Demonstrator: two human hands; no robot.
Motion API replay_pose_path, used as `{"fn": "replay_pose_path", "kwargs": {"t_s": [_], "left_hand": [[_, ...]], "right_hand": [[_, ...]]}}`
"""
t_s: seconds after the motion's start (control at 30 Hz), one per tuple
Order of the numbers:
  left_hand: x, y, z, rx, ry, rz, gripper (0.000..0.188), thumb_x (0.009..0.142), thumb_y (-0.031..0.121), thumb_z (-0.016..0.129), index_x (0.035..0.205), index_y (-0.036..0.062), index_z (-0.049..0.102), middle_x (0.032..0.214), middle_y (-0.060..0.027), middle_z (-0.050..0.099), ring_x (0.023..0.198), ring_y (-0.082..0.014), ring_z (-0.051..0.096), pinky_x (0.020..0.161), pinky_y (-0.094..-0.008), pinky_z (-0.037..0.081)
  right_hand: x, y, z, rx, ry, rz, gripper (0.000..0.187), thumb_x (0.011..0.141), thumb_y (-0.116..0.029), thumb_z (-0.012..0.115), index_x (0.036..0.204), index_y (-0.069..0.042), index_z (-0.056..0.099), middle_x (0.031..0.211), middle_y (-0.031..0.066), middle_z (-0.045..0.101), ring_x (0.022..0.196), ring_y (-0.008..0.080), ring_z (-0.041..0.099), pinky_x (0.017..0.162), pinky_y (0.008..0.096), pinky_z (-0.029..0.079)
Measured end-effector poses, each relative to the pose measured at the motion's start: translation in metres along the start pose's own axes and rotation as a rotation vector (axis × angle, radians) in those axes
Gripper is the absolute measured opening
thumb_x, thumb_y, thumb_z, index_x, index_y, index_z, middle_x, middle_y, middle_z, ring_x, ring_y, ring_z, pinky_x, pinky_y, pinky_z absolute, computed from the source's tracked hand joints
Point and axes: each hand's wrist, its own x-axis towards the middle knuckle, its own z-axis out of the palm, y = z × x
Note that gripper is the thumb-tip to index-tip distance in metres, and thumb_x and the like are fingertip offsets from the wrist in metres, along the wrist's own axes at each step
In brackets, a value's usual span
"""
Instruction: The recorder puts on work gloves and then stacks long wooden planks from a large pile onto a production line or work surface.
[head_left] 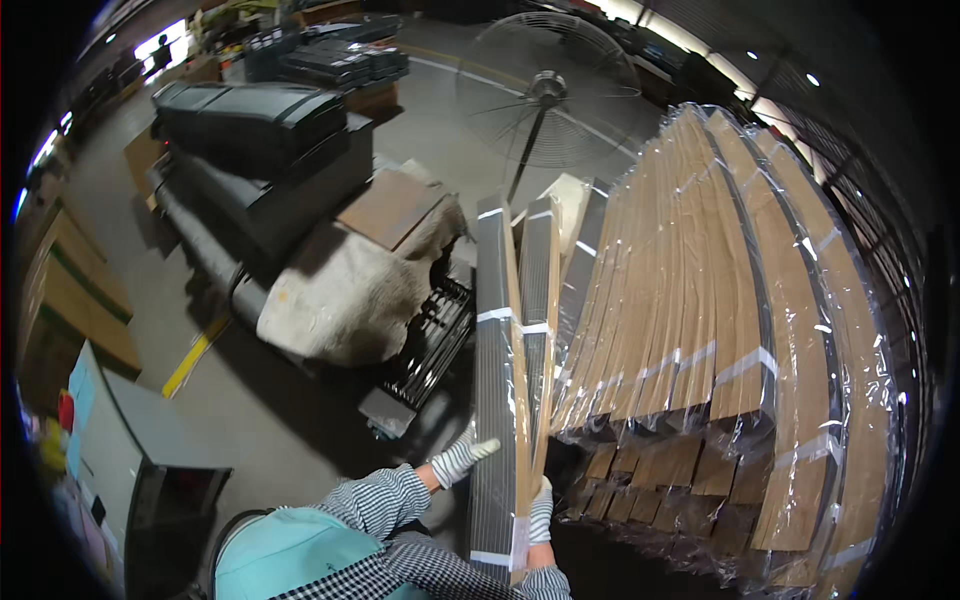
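Observation:
A long, narrow bundle of grey strips [493, 400] with a brown side stands before me, tied with white bands and wrapped in clear film. My left hand [465, 458], in a striped work glove, presses its left side, thumb lying across the front. On the other side, lower down, my right hand [541, 515] grips the bundle's edge; its fingers are partly hidden behind it. A second similar bundle [537, 290] leans just behind. To the right stands a large stack of film-wrapped brown bundles [670, 280], close to my right hand.
A machine with a cloth-covered top [345, 300] and a metal roller section [432, 335] stands ahead left. Behind the bundles is a large floor fan [547, 88]. Dark stacked boxes [250, 125] lie farther back. At lower left is a grey cabinet [170, 440].

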Motion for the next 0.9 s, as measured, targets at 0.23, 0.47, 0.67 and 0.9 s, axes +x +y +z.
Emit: {"fn": "replay_pose_path", "kwargs": {"t_s": [0.23,0.47,0.67,0.9], "left_hand": [[-0.122,-0.063,0.044,0.313,-0.049,-0.038,0.120,0.087,0.040,0.079,0.160,0.0059,-0.010,0.165,-0.0111,0.015,0.152,-0.0251,0.012,0.124,-0.0394,0.016],[-0.183,-0.117,0.015,0.091,-0.317,-1.012,0.034,0.094,0.010,0.070,0.125,-0.0015,0.063,0.115,-0.0078,0.071,0.107,-0.0238,0.066,0.091,-0.0329,0.054],[-0.190,-0.053,0.008,-0.804,0.000,-0.821,0.058,0.094,0.014,0.069,0.145,-0.0004,0.045,0.148,-0.0210,0.050,0.140,-0.0373,0.044,0.119,-0.0527,0.032],[-0.127,-0.002,0.013,-0.560,0.499,-0.341,0.056,0.088,0.032,0.079,0.134,0.0079,0.059,0.132,-0.0120,0.065,0.123,-0.0292,0.060,0.106,-0.0500,0.048]], "right_hand": [[-0.127,-0.006,-0.103,-0.615,0.122,-0.117,0.037,0.082,-0.014,0.074,0.114,0.001,0.063,0.092,0.0139,0.071,0.084,0.0260,0.069,0.076,0.0370,0.055],[-0.253,-0.061,-0.114,-1.575,-0.051,-0.257,0.060,0.070,-0.032,0.080,0.117,-0.002,0.058,0.088,0.0205,0.065,0.086,0.0416,0.063,0.076,0.0485,0.052],[-0.213,-0.085,-0.082,-1.817,-0.207,-0.336,0.098,0.061,-0.040,0.088,0.138,0.003,0.045,0.099,0.0194,0.062,0.092,0.0373,0.060,0.081,0.0493,0.048],[-0.122,-0.110,0.021,-1.881,-0.229,-0.548,0.095,0.063,-0.037,0.090,0.138,0.003,0.047,0.102,0.0199,0.063,0.096,0.0352,0.061,0.085,0.0450,0.050]]}}
